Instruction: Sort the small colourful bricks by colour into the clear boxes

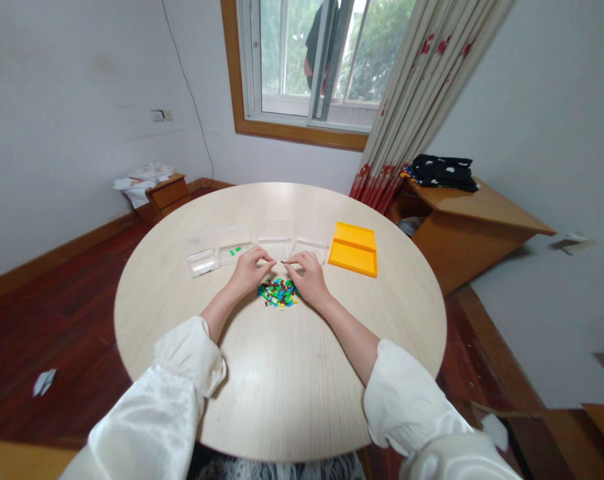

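A heap of small toy building bricks (280,294), in green, blue, brown, yellow and white, lies mid-table. Above its far edge, my right hand (308,277) pinches a tiny dark brick (283,262) between thumb and fingertips. Facing it from the other side, my left hand (251,272) is closed in a pinch too; whatever it may hold is too small to make out. The fingertips of both hands are a short gap apart. Beyond my left hand, a clear plastic box (225,259) contains a few green bricks (235,251).
More clear boxes stand in a row: one at the left (202,272), one in the middle (273,240), one behind my right hand (319,245). An open yellow case (353,258) lies to the right on the round table (282,373). A wooden cabinet (477,217) stands beyond the table's right edge.
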